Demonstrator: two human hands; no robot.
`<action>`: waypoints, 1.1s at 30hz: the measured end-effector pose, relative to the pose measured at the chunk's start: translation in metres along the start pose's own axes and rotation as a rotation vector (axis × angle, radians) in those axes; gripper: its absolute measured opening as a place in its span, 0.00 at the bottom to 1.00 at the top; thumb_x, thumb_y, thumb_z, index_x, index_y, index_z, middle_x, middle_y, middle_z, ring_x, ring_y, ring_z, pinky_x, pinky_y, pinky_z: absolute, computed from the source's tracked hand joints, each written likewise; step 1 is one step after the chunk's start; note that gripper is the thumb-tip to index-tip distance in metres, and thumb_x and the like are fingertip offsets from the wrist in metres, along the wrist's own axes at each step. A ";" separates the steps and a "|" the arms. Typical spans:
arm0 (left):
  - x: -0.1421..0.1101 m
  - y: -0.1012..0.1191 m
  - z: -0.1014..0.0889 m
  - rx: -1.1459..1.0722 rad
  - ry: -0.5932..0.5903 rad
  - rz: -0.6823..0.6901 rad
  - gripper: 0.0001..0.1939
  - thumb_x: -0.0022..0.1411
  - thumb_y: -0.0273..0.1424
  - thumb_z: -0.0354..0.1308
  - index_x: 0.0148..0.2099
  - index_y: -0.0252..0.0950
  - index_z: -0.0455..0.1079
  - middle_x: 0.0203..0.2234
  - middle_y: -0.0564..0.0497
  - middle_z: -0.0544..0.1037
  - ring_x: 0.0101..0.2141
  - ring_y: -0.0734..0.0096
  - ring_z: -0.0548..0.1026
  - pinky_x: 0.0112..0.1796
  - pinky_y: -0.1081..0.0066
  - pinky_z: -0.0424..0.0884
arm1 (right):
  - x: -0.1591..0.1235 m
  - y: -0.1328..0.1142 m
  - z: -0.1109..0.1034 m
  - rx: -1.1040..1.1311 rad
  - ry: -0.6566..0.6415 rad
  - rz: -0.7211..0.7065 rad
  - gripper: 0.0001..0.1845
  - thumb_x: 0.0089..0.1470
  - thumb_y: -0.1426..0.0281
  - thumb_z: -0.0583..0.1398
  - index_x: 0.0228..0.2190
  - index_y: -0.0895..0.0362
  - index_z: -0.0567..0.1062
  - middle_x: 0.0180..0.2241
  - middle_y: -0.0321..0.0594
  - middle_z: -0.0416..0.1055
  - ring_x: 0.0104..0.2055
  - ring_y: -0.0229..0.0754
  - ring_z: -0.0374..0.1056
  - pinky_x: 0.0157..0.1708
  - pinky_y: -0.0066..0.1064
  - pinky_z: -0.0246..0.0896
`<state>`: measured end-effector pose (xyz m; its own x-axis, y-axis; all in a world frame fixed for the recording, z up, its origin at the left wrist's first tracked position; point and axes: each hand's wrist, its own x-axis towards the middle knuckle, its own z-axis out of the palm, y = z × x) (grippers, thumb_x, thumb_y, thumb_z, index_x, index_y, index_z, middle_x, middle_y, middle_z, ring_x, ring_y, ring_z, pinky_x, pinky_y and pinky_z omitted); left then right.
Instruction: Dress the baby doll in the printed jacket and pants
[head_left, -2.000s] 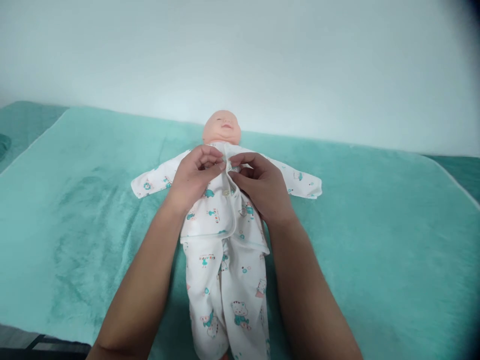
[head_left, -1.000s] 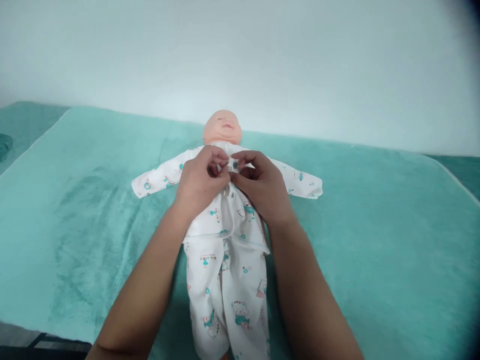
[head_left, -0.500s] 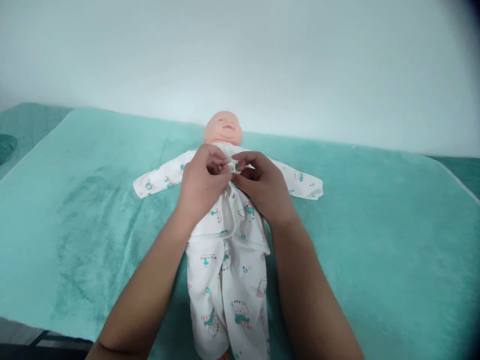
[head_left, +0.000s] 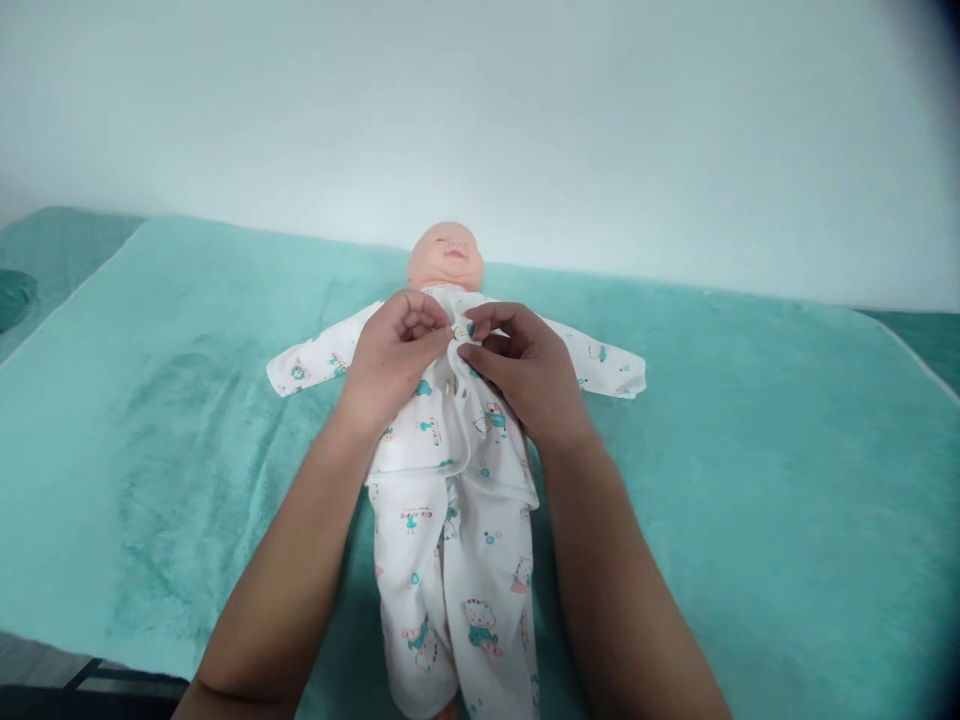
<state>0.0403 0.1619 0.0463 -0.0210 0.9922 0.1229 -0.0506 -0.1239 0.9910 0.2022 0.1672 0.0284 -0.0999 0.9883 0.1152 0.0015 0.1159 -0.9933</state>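
A baby doll (head_left: 447,256) lies face up, dressed in a white printed shirt (head_left: 420,440) and matching trousers (head_left: 480,600). Both hands are at the chest, on the shirt's front opening. My left hand (head_left: 394,350) is closed, thumb and fingers pinching the shirt's front edge beside a small button (head_left: 460,332). On the other side of that button, my right hand (head_left: 525,365) pinches the opposite front edge, thumb below and forefinger above. Farther down the front, the two edges lie close together, with a small fastening visible. The doll's hands are hidden in the sleeves.
A green plush blanket (head_left: 225,450) covers the table under the doll. Behind it rises a pale wall (head_left: 480,120). At the lower left, past the blanket's edge, a dark frame (head_left: 90,680) and some floor show.
My left hand has shifted slightly left, away from the right fingers, and the button between them shows more plainly. My right hand has hardly moved.
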 end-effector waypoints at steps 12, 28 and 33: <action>-0.024 0.000 -0.006 0.375 -0.042 0.096 0.01 0.62 0.28 0.59 0.36 0.38 0.72 0.26 0.56 0.72 0.28 0.74 0.67 0.31 0.71 0.63 | -0.027 -0.043 -0.004 -0.464 -0.127 0.042 0.19 0.58 0.56 0.64 0.24 0.54 0.68 0.21 0.32 0.65 0.25 0.36 0.57 0.26 0.31 0.51; -0.030 0.004 -0.033 0.464 -0.388 0.168 0.02 0.62 0.29 0.62 0.36 0.39 0.76 0.40 0.51 0.73 0.38 0.70 0.71 0.41 0.68 0.69 | -0.056 -0.018 0.011 -0.340 -0.035 0.131 0.13 0.57 0.61 0.61 0.25 0.54 0.70 0.20 0.30 0.61 0.24 0.35 0.55 0.24 0.30 0.49; -0.029 0.002 -0.027 0.431 -0.370 0.206 0.07 0.65 0.34 0.61 0.35 0.38 0.73 0.38 0.51 0.73 0.37 0.71 0.70 0.39 0.69 0.66 | -0.058 -0.011 0.006 -0.059 0.003 0.131 0.10 0.56 0.63 0.62 0.26 0.54 0.72 0.20 0.29 0.63 0.21 0.32 0.56 0.22 0.27 0.49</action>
<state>0.0143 0.1322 0.0436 0.3654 0.8972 0.2480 0.3281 -0.3734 0.8677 0.2024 0.1078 0.0323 -0.0924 0.9956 -0.0150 0.0731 -0.0082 -0.9973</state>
